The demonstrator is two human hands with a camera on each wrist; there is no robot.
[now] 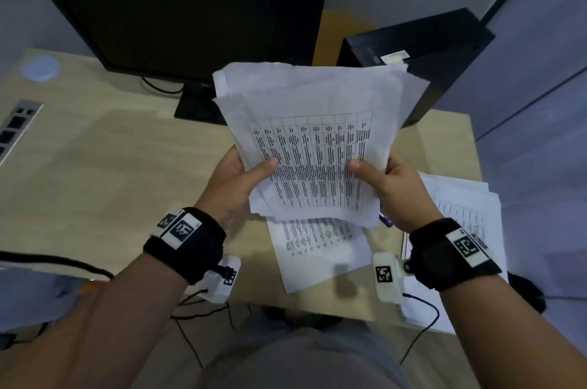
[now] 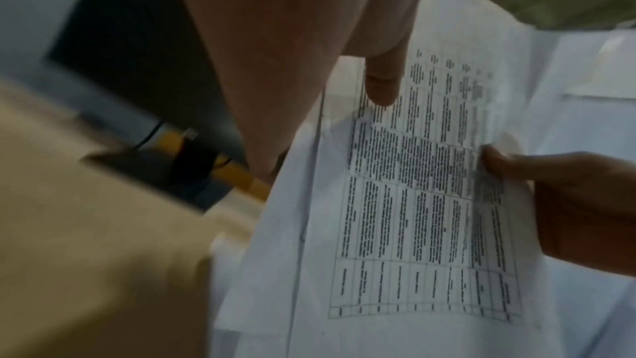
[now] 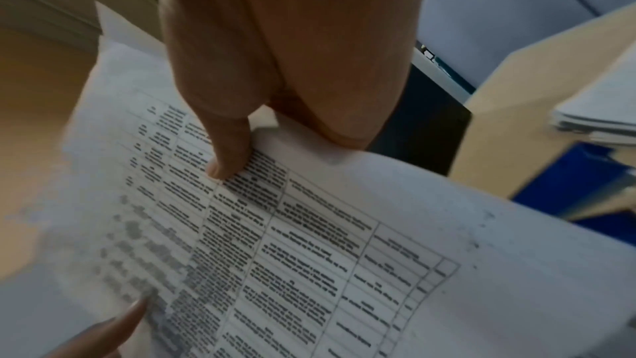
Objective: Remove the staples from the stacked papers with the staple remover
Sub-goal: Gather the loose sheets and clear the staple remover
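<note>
Both hands hold up a loose stack of white papers (image 1: 313,141) printed with a table, lifted above the desk. My left hand (image 1: 241,179) grips its lower left edge, thumb on the printed face and fingers behind. My right hand (image 1: 386,180) grips the lower right edge the same way. In the left wrist view the left thumb (image 2: 380,86) presses on the papers (image 2: 406,200); in the right wrist view the right thumb (image 3: 228,151) presses on the top sheet (image 3: 309,241). No staple remover or staple can be made out; a small blue and purple object (image 1: 386,218) peeks out below the stack.
More printed sheets (image 1: 320,249) lie on the wooden desk (image 1: 95,172) beneath the hands, and another pile of paper (image 1: 463,210) sits at the right. A black monitor (image 1: 178,7) stands behind, a black computer case (image 1: 422,52) at back right, a socket strip (image 1: 16,125) at left.
</note>
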